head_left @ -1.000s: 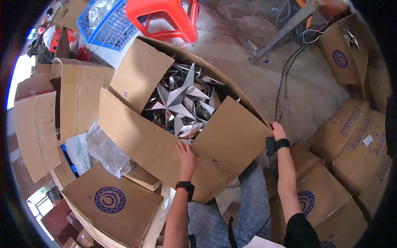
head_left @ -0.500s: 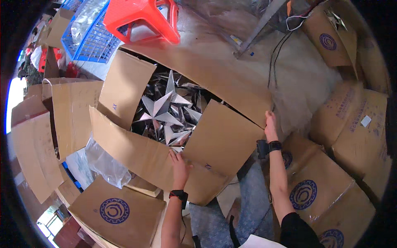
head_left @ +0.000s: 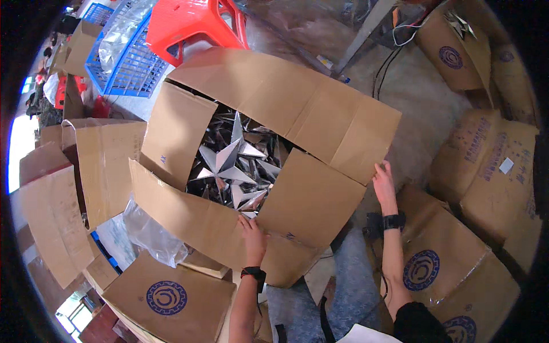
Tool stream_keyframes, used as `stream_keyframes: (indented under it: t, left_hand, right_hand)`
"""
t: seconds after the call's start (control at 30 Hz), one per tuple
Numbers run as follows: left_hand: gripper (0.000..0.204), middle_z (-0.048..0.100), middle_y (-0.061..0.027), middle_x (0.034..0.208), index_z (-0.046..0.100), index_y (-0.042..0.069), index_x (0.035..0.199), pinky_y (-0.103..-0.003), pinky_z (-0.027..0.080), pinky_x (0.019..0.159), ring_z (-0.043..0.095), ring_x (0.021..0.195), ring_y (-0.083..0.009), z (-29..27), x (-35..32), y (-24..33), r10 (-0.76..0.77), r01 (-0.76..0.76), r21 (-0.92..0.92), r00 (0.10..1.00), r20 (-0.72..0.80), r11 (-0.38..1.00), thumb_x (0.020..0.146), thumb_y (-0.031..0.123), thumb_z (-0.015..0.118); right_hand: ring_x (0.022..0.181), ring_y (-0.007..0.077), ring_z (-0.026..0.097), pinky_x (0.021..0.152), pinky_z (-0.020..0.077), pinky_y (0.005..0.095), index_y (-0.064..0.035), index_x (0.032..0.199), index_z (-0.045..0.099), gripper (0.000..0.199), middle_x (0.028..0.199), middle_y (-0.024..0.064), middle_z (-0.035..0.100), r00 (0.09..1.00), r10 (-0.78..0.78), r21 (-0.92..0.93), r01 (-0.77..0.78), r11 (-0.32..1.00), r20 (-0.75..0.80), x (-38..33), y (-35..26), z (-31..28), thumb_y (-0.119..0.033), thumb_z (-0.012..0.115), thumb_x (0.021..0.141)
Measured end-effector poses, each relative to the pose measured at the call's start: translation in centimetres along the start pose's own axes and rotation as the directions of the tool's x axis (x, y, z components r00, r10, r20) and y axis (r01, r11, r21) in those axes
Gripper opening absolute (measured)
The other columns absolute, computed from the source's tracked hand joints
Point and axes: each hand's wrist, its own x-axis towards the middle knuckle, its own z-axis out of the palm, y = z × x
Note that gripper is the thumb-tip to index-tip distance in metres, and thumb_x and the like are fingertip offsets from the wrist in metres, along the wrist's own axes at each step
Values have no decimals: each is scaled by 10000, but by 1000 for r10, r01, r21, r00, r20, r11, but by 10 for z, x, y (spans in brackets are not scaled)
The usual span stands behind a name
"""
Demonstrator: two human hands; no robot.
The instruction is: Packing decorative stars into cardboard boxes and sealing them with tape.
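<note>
1. Centrally, a big cardboard box (head_left: 297,206) stands on the floor with its flaps half folded in, and silver stars (head_left: 231,166) show through the gap between them.
2. Its far flap (head_left: 286,103) lies down across the top; the near flap (head_left: 189,214) and the right flap (head_left: 311,197) slope in over the stars, and the left flap (head_left: 174,131) stands up at an angle.
3. The left hand (head_left: 251,234) lies flat, fingers spread, on the near flap at its inner edge, just beside the stars; it grips nothing.
4. The right hand (head_left: 384,183) is open too, fingertips touching the corner of the far flap at the box's right side; nothing is clasped.
5. Both wrists wear black bands.
6. Clear plastic wrap (head_left: 150,233) is bunched against the box's left side.
7. More cartons (head_left: 469,171) crowd the right, flat cardboard (head_left: 51,217) lies at the left, and a closed carton (head_left: 168,294) sits near the person's knees.
8. Beyond the box stand a red stool (head_left: 197,23) and a blue crate (head_left: 123,57) on a grey concrete floor (head_left: 417,97).
</note>
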Motion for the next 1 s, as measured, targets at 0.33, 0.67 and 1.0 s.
stream_keyframes:
  t: [0.33,0.67,1.0]
  left_hand:
    - [596,205,-317,1283,366,-45,1100,-443,278,956,263,1173,-435,0,-5,-3,84,-85,334,996,17,939,619,119,677]
    - [531,153,-304,1311,360,-11,1124,-474,395,837,231,1206,-423,25,-22,-23,22,22,312,990,-136,950,684,131,622]
    - [613,207,-292,1287,320,-27,1193,-433,322,924,277,1162,-432,-3,-26,-8,174,-182,-13,954,-245,983,660,55,610]
  right_hand:
    - [944,245,488,852,362,328,57,1062,478,394,1012,145,546,970,-244,-558,201,805,-2,-62,-39,24,-256,491,823]
    - [978,160,451,845,360,274,-16,1072,478,288,1075,45,491,982,-179,-130,170,977,-61,-141,-10,30,-68,545,797]
    - [926,322,473,819,390,361,-47,1024,493,304,992,147,469,863,-128,-822,504,266,488,-155,24,18,29,454,732]
